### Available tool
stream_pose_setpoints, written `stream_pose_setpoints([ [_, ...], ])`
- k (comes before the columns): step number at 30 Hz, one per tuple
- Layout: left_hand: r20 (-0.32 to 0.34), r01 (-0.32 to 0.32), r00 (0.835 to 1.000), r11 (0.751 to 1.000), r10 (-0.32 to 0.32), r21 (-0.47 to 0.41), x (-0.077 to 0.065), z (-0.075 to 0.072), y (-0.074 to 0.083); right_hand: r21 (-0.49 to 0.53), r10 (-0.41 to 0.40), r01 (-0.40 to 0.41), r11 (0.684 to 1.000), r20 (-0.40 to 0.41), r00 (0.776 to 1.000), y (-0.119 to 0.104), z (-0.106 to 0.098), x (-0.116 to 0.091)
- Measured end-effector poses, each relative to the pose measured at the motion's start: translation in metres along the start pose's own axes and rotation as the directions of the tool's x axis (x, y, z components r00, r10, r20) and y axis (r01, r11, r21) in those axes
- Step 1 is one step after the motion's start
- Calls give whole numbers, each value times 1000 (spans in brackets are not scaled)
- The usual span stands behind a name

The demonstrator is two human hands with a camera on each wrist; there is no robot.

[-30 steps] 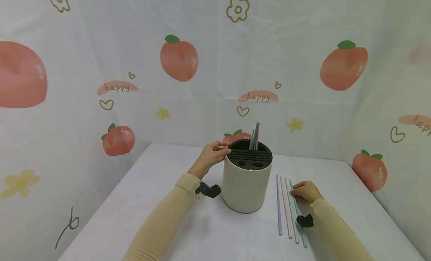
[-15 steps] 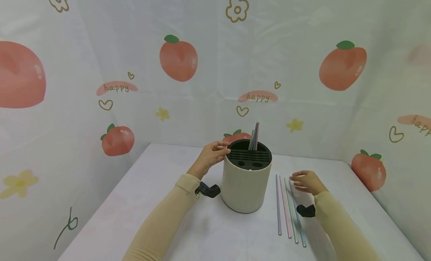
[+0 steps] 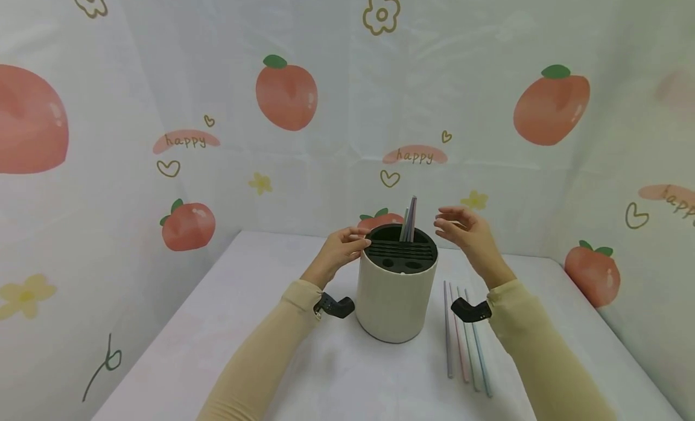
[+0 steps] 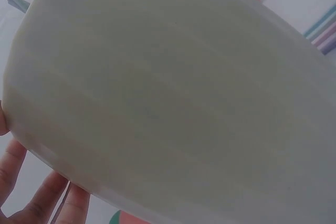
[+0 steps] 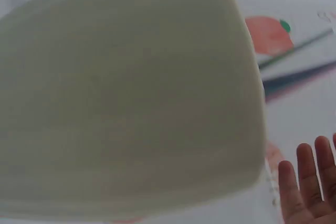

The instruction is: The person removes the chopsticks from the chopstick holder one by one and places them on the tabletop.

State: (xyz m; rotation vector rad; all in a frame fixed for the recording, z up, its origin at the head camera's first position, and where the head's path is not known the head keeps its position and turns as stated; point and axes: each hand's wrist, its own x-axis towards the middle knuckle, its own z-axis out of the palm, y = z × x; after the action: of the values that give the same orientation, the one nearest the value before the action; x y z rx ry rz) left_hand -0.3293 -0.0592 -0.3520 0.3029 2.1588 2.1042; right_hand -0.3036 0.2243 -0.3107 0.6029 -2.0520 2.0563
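Observation:
A cream-coloured pen holder (image 3: 396, 306) with a black slotted top (image 3: 402, 250) stands upright near the middle of the table. Several thin coloured sticks (image 3: 411, 219) lean inside its back compartment. My left hand (image 3: 338, 252) touches the holder's upper left side; its fingers (image 4: 46, 195) pass partly behind the wall in the left wrist view. To the right of the rim my right hand (image 3: 467, 228) is raised, apart from the holder, with nothing visible in it. Its fingers (image 5: 310, 174) look extended in the right wrist view. More thin sticks, one purple (image 3: 448, 342) and one blue (image 3: 481, 357), lie on the table.
The white table (image 3: 271, 270) is backed by a hanging cloth (image 3: 336, 77) printed with peaches, hearts and "happy". The loose sticks lie side by side just right of the holder, below my right forearm. A black wrist camera (image 3: 471, 310) sits on that arm.
My right hand has risen from beside the loose sticks and moved left towards the holder's top. The left hand stays at the rim, and the sticks have kept their places.

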Motion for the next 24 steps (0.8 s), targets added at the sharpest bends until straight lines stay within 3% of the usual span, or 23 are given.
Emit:
stream_pose_setpoints([
  [10,4,7,1000,1000,-7,9,1,-1,0,-267,-15,17,964,9,1000,1,34,11],
  [24,13,-5,1000,1000,5,-1,0,-1,0,-329,31,-25,944,13,999,-5,37,18],
])
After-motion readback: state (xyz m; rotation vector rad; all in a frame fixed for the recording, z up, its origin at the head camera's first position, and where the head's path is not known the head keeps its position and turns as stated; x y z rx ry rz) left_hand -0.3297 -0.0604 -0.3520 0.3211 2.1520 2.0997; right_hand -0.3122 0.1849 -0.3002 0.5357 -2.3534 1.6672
